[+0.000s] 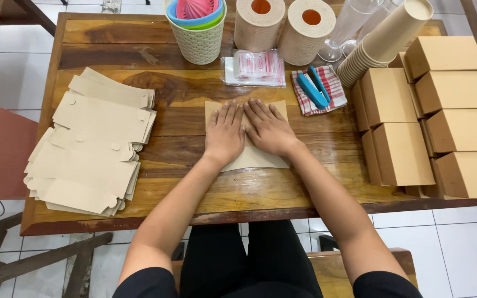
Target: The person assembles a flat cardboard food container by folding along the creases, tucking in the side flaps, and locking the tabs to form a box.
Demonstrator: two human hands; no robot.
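Nearest the camera, two bare forearms reach forward over the wooden worktop [205, 190]. The left hand [224, 134] and the right hand [269, 129] lie side by side, thumbs almost touching, palms down and fingers spread flat on one flat tan cardboard sheet [255, 159] at the middle of the worktop; neither grip closes on anything, both only press on it. To the left lies a fanned stack of flat tan box blanks [92, 146], too many to count. To the right stand about seven folded brown cardboard boxes [401, 152]. Behind the hands, one blue stapler [313, 88] rests on a red checked cloth [335, 83], with two rolls of tan paper [258, 25] beyond.
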